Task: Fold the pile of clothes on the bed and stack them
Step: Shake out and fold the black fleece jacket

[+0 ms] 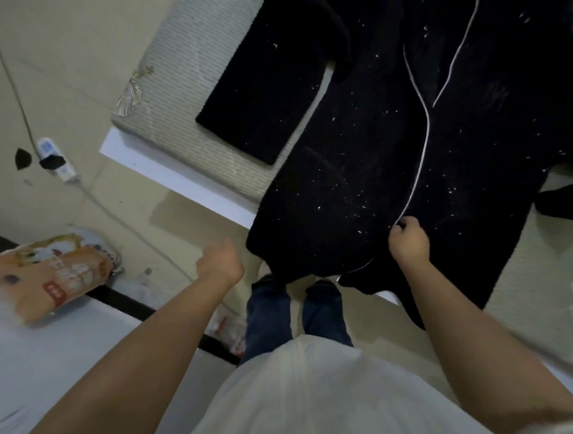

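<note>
A long black fleece robe (366,148) with white piping lies spread flat on the bed (199,87), its hem hanging over the near edge. One sleeve stretches out to the left. My right hand (409,241) is closed on the piped front edge near the hem. My left hand (220,263) hovers over the floor just left of the hem, fingers curled, touching nothing. More dark clothing (571,204) lies at the right edge of the bed.
The bed's white frame edge (180,180) runs diagonally in front of me. A power strip (55,159) with a cable lies on the floor at left. An orange package (43,275) rests on a white surface at lower left. My feet stand against the bed.
</note>
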### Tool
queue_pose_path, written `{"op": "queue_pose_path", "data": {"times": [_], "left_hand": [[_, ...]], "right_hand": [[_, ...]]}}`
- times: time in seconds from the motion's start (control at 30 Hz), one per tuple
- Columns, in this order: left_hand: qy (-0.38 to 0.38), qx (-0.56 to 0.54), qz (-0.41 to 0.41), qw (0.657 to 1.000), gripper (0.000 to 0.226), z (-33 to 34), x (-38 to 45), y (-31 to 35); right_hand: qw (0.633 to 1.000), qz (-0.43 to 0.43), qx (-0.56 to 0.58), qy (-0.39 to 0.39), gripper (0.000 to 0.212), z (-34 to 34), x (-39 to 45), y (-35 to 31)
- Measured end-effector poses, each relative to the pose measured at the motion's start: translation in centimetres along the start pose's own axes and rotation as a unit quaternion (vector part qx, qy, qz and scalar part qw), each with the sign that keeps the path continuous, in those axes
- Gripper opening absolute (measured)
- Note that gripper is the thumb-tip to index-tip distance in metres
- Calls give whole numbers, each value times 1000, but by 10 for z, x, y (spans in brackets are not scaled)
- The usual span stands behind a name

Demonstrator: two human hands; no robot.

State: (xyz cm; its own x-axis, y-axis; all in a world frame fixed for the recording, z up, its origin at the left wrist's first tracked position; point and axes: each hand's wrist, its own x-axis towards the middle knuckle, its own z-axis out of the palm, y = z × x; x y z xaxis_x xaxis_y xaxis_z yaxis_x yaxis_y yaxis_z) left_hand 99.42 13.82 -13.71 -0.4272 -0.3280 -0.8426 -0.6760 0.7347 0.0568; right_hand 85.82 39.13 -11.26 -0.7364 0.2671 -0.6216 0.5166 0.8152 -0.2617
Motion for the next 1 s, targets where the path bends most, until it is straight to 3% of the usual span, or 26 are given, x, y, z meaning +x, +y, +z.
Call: {"op": "queue_pose_path", "data": {"times": [0.07,0.17,0.27,0.33,0.4,0.5,0.67,1.0], "left_hand": [[40,2,80,996,35,-5,1,12],[55,-34,133,989,28,-16,-3,28],[52,-58,145,986,36,-28,-6,36],[52,-76,155,984,40,-35,-9,39],[54,-78,164,982,41,-41,-10,42],[49,-33,184,981,40,-46,-7,48],[26,27,189,981,37,-54,1,79],[132,35,224,965,38,-143,23,210]], "right_hand": [[998,4,64,2,36,-1,-2,-6],[994,37,86,-56,46,1,-5,-6],[980,95,119,-130,31,9,-13,-2],[952,118,228,-165,16,7,-24,0],[951,85,261,-142,14,3,-33,10],[993,47,103,-42,23,-1,-42,30],[983,164,-37,-75,50,3,-36,37],[997,-55,49,13,37,-87,71,-29]]}}
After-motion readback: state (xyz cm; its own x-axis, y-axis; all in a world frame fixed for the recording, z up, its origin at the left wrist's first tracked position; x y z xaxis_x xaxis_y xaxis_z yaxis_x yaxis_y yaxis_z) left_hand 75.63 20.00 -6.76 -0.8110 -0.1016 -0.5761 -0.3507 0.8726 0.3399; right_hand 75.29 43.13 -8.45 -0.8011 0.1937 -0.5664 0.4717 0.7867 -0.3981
